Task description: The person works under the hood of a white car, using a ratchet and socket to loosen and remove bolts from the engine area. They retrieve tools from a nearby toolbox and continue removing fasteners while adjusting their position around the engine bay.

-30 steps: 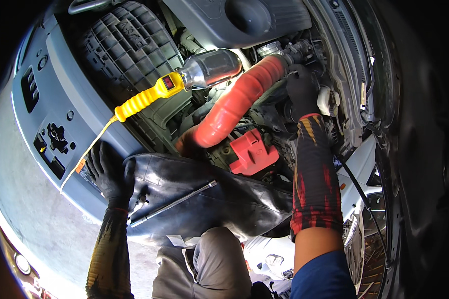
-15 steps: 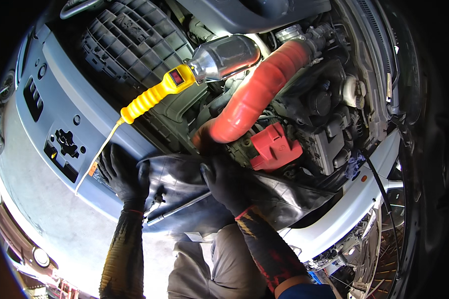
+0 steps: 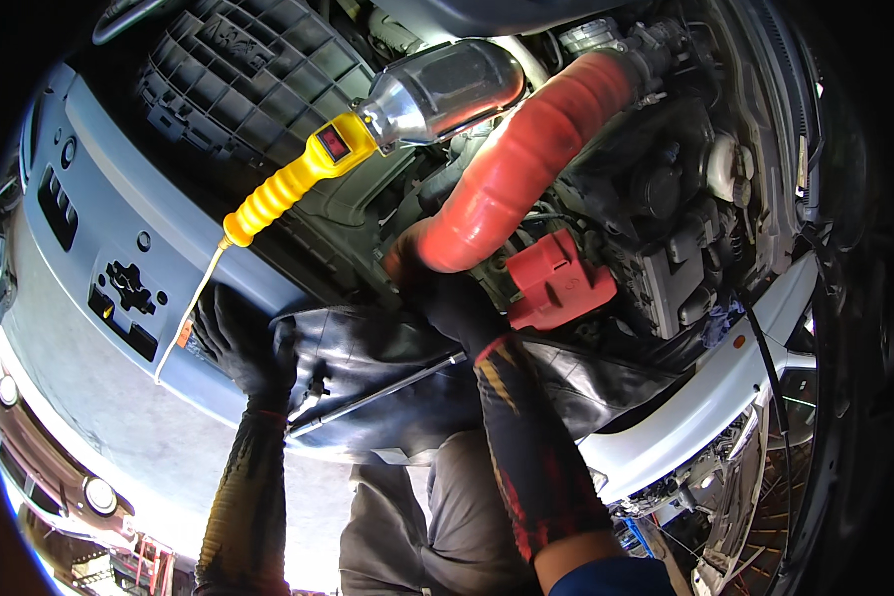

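My left hand [image 3: 240, 343], in a black glove, rests flat with fingers apart on the grey front panel [image 3: 99, 368], at the edge of a black sheet [image 3: 387, 363] draped over the car's front. My right hand [image 3: 447, 298], also gloved in black with a patterned sleeve, reaches into the engine bay at the lower end of a thick red hose [image 3: 526, 159]. Its fingers are hidden under the hose end, so its grip is unclear. A red battery cover [image 3: 556, 283] sits just right of that hand.
A work light with a yellow handle [image 3: 293, 189] and a shiny lamp head [image 3: 442, 89] lies across the black engine cover [image 3: 248, 79]. A thin metal rod [image 3: 377, 392] lies on the black sheet. The white bumper [image 3: 705, 397] curves at right.
My right hand has come from the far right of the engine bay down and left to the red hose's lower end. The left hand has stayed on the panel.
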A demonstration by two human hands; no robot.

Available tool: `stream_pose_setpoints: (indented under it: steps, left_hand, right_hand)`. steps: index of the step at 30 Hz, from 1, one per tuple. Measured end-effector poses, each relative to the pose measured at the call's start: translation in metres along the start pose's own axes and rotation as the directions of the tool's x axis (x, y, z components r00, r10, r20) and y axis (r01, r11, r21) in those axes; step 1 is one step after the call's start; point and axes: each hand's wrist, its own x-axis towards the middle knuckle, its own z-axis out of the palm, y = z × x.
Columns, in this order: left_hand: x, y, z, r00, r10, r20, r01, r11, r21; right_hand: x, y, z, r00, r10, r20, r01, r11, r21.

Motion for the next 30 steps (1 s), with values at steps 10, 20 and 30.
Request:
stream_pose_setpoints:
  steps: [10, 20, 30]
  left_hand:
    - [0.001, 0.001, -0.002, 1.0, 0.013, 0.003, -0.013, 1.0, -0.002]
    - [0.0, 0.001, -0.002, 1.0, -0.008, -0.003, 0.008, 0.999, -0.031]
    - [0.0, 0.001, -0.001, 1.0, -0.013, 0.011, 0.013, 0.999, -0.049]
  right_hand:
    - [0.004, -0.017, 0.003, 0.989, 0.138, 0.061, -0.12, 0.964, -0.239]
    - [0.025, 0.004, 0.016, 0.969, -0.193, 0.156, 0.23, 0.935, -0.27]
    - [0.023, 0.009, 0.019, 0.972, -0.016, 0.234, 0.099, 0.934, -0.345]
